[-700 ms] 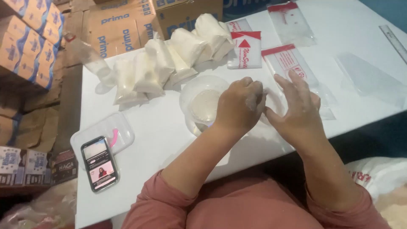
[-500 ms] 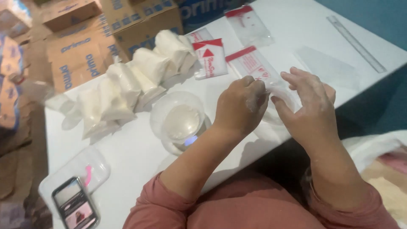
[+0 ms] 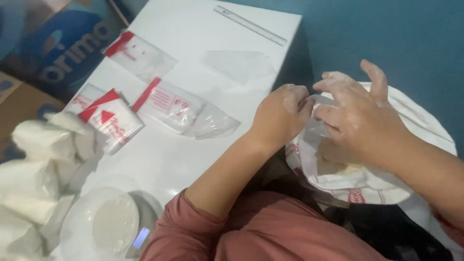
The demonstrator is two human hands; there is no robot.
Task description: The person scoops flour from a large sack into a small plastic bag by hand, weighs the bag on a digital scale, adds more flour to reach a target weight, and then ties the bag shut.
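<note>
pink long sleeves, floury hands [image 3: 360, 118]

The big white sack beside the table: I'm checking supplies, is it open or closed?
Open: the white sack has its mouth rolled down, pale powder visible inside beneath the right hand.

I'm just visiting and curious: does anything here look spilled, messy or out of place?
Nothing looks spilled. Both hands, left hand and right hand, are dusted with white powder as they work at the open white sack beside the table. One clear bag lies crumpled and askew.
</note>
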